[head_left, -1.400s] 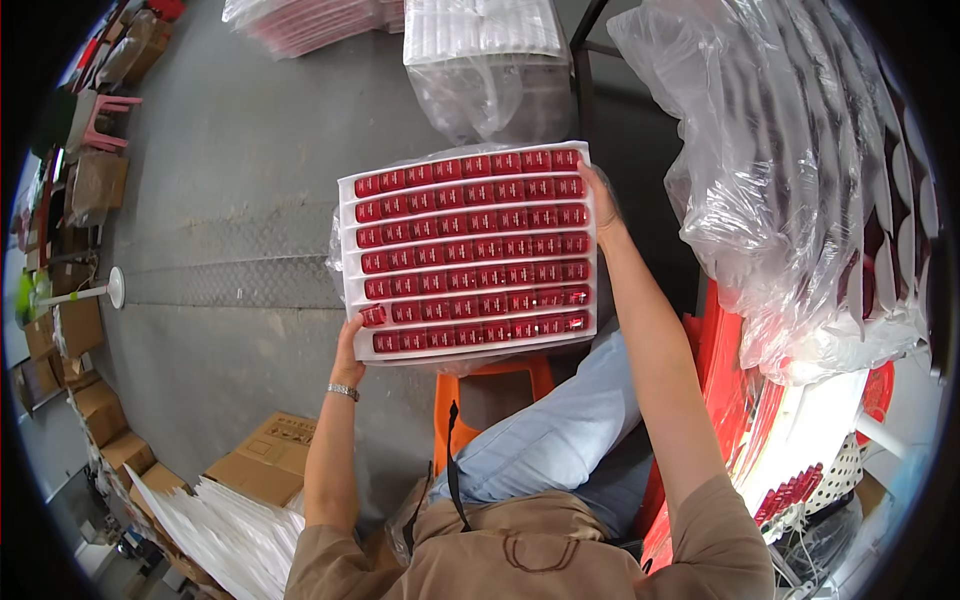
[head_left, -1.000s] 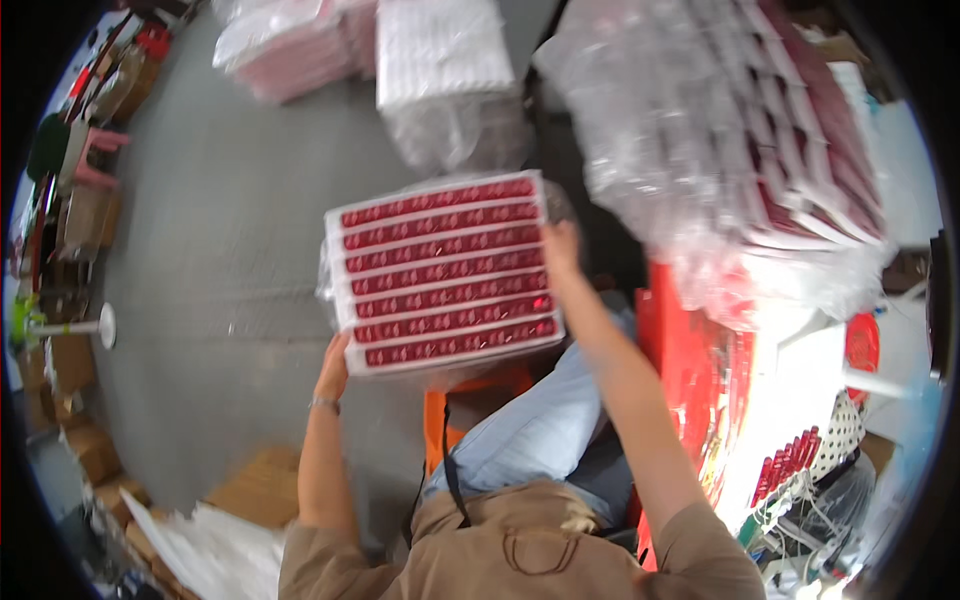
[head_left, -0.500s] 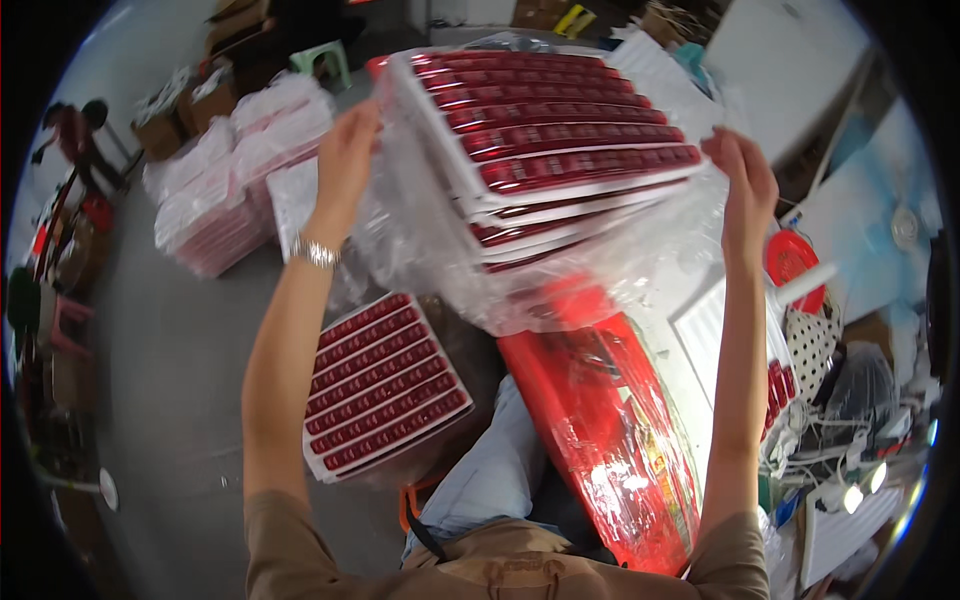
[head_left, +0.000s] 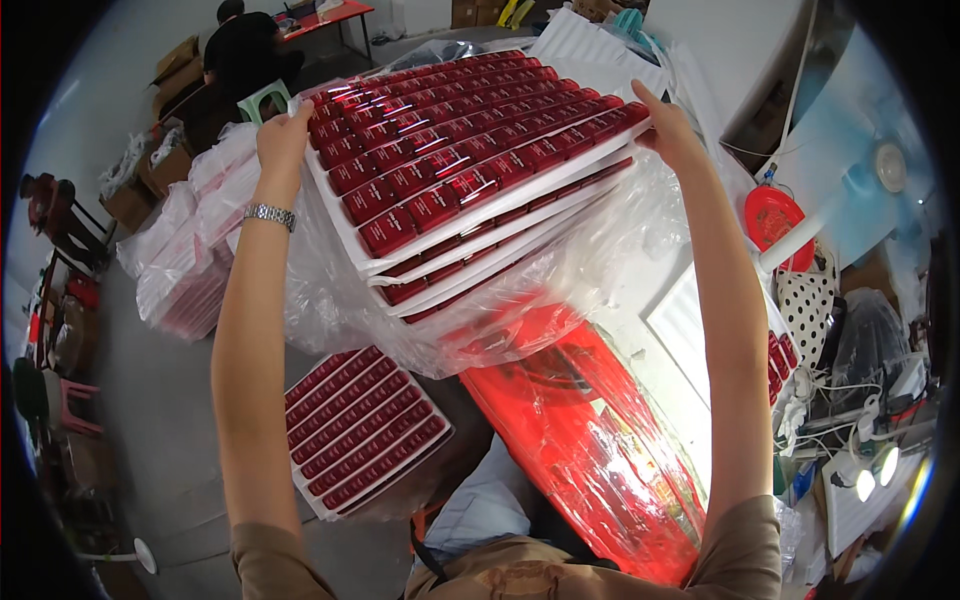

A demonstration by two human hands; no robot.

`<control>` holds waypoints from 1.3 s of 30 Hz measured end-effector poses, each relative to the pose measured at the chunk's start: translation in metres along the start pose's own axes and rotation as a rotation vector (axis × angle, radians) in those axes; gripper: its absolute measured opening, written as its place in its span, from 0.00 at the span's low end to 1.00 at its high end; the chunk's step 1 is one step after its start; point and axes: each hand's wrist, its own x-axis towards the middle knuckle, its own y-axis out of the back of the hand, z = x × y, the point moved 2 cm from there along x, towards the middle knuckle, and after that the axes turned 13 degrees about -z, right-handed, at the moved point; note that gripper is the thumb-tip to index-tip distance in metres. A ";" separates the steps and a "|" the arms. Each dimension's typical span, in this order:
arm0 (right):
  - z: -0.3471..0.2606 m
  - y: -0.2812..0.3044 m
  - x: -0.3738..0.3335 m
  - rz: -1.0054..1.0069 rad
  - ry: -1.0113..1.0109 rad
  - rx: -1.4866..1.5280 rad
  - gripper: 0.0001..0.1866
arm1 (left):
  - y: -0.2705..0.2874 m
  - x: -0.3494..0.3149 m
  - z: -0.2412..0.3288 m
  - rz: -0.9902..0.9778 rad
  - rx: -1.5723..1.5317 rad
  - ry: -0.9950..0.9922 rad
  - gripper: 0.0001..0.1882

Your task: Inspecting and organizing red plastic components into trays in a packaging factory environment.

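Observation:
A stack of white trays [head_left: 345,222] filled with rows of dark red, glossy little containers [head_left: 470,185] is in front of me, tilted. My left hand [head_left: 284,142] is closed at the left edge of the top tray, with a metal-banded watch [head_left: 270,215] on the wrist. At the right corner of that tray, my right hand [head_left: 668,128] has its thumb and fingers around the edge. Clear plastic bag film [head_left: 490,340] hangs loosely about the lower trays. My fingertips are partly hidden behind the containers.
Below left stands another filled tray [head_left: 365,430]. A red plastic-wrapped surface [head_left: 590,450] lies before my lap, beside a white table [head_left: 660,250]. Bagged stacks [head_left: 185,270] sit on the floor. At right are a fan [head_left: 885,170] and a red basket [head_left: 775,225]. A person [head_left: 245,50] sits far left.
Both hands have come in from beside the stack to the top tray's edges. The stack appears lower and further left, and the view has shifted, showing the seated person more fully.

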 end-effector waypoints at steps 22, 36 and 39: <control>0.038 -0.006 0.002 -0.221 -0.025 0.672 0.13 | 0.003 -0.015 -0.006 -0.107 -0.003 0.000 0.27; -0.023 0.031 -0.023 0.023 0.179 0.542 0.09 | -0.024 0.013 0.058 0.034 -0.313 -0.196 0.22; -0.031 0.044 -0.085 0.115 0.192 0.576 0.10 | -0.026 -0.004 0.077 -0.191 -0.461 -0.172 0.13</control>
